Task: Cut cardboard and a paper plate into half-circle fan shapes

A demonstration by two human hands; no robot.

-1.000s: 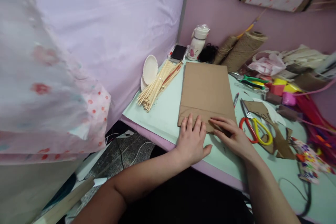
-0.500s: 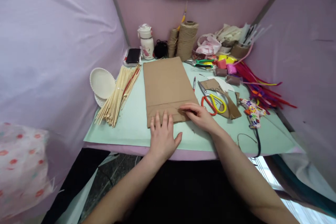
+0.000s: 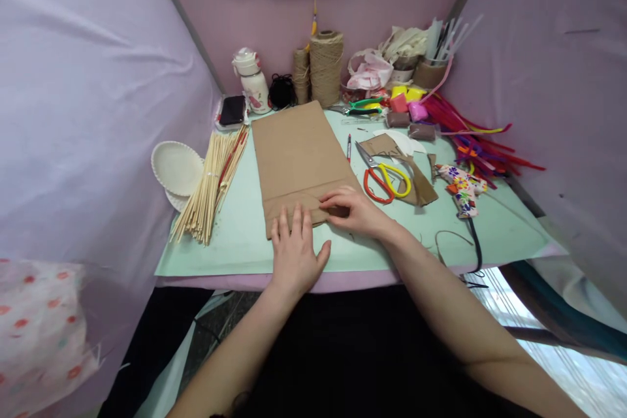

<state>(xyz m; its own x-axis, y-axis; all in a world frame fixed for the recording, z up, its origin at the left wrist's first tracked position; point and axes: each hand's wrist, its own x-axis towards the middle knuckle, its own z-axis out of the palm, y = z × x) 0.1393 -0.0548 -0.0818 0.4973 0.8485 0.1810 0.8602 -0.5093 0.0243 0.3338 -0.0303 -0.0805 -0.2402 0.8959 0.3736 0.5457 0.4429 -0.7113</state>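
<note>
A brown cardboard sheet (image 3: 300, 150) lies on the table, with creases across its near end. My left hand (image 3: 298, 251) rests flat on the near edge, fingers spread and pressing down. Just to its right, my right hand (image 3: 356, 211) has its thumb and fingers drawn together on the creased strip, pinching the cardboard near its right corner. Its palm hides part of that edge. Right of this hand lie scissors (image 3: 386, 183) with one red and one yellow handle, beside cardboard scraps (image 3: 421, 186). A pen (image 3: 349, 148) lies by the sheet's right side.
Left of the sheet are a bundle of wooden sticks (image 3: 208, 192) and white paper plates (image 3: 176, 168). Behind stand a bottle (image 3: 255, 86), twine spools (image 3: 326, 68) and green-handled pliers (image 3: 362, 106). At right lie a flowered glue gun (image 3: 463, 189) with its cord and pipe cleaners (image 3: 484, 150).
The view has shifted, so the table's things sit further left. My right hand has slid slightly left along the cardboard's near strip, closer to my left hand, which stays flat.
</note>
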